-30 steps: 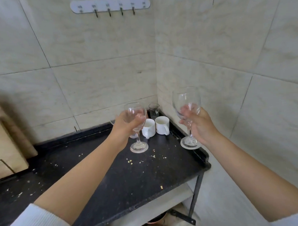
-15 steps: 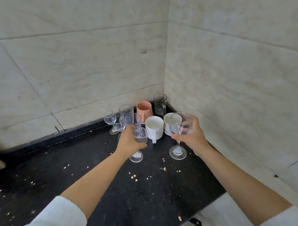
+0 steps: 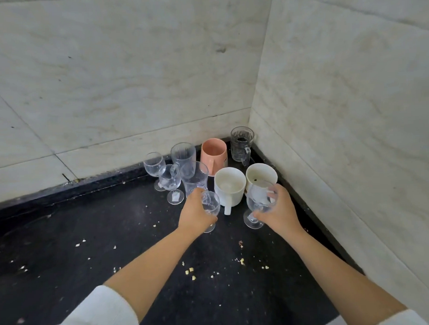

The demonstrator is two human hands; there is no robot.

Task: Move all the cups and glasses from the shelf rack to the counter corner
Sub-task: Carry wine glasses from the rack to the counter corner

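My left hand (image 3: pixel 196 215) is shut on a small stemmed glass (image 3: pixel 211 203) whose foot is at the black counter (image 3: pixel 114 238). My right hand (image 3: pixel 279 212) grips a wine glass (image 3: pixel 259 197) by its bowl, its foot (image 3: pixel 253 221) on or just above the counter. Behind them in the corner stand two white mugs (image 3: pixel 230 186) (image 3: pixel 261 175), a pink cup (image 3: pixel 213 155), a dark glass mug (image 3: pixel 241 143), two tall clear tumblers (image 3: pixel 194 174) (image 3: pixel 183 153) and two more stemmed glasses (image 3: pixel 155 163) (image 3: pixel 170 179).
Pale tiled walls (image 3: pixel 340 109) meet at the corner behind the cups. Crumbs (image 3: pixel 190 272) lie scattered over the counter. The counter's raised edge runs along both walls; its right end (image 3: pixel 353 267) drops off beside my right forearm.
Both hands have carried their glasses down and forward into the corner, lowering them to the counter in front of the mugs. The view has tilted down and closer.
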